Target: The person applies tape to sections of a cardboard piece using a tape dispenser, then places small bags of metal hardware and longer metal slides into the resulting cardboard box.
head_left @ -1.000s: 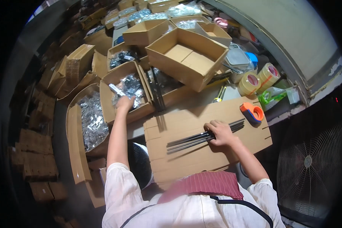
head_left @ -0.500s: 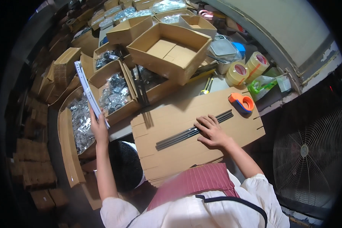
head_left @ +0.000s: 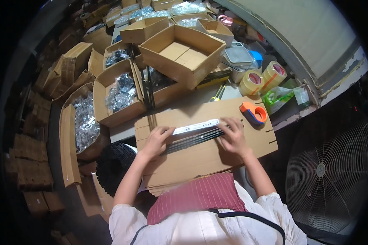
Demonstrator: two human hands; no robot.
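Note:
A long white strip in a clear bag (head_left: pixel 195 126) lies on a flat stack of cardboard sheets (head_left: pixel 200 157), just above a row of several dark thin rods (head_left: pixel 194 139). My left hand (head_left: pixel 156 141) holds the strip's left end. My right hand (head_left: pixel 233 136) rests on the right ends of the strip and the rods, fingers spread over them. Both forearms come up from the lower edge.
An orange tape dispenser (head_left: pixel 253 113) sits at the sheets' right corner, with two tape rolls (head_left: pixel 261 79) behind it. Open cardboard boxes (head_left: pixel 180 53), some full of small silvery bagged parts (head_left: pixel 120 92), crowd the back and left. A large fan (head_left: pixel 329 175) stands at the right.
My left hand has brought the white strip from the boxes at the left down onto the cardboard, beside the dark rods. My right hand has stayed on the rods.

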